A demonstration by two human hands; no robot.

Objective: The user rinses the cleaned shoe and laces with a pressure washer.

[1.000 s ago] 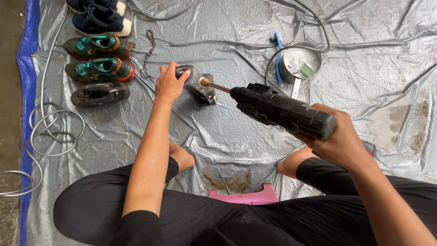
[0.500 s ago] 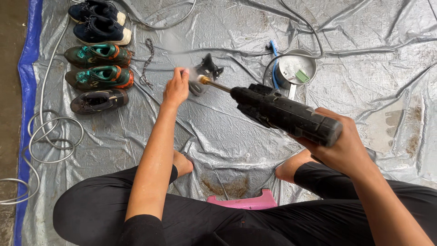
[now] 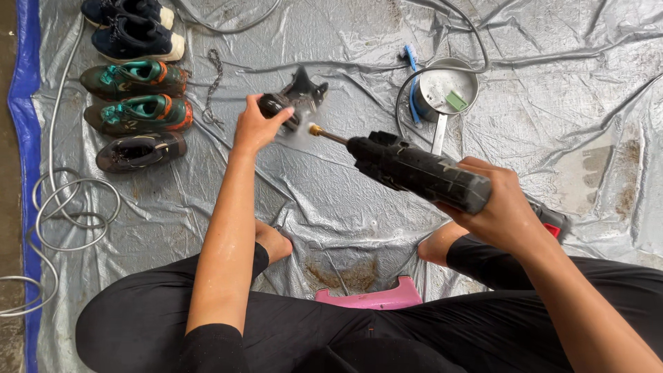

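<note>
The right hand [image 3: 501,211] grips the big black spray gun [image 3: 418,171], its brass nozzle [image 3: 317,130] now spraying at close range. The left hand [image 3: 254,128] has closed around the dark shoe [image 3: 293,97], which a moment ago lay loose on the grey tarp [image 3: 552,90].

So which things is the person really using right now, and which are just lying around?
In use:
- black shoe, held by the left hand
- black spray gun, gripped by the right hand, its brass nozzle pointed at the shoe

Lying about:
- row of shoes on the grey tarp
- metal pot with a green sponge
- blue brush
- coiled hose
- pink stool
</note>
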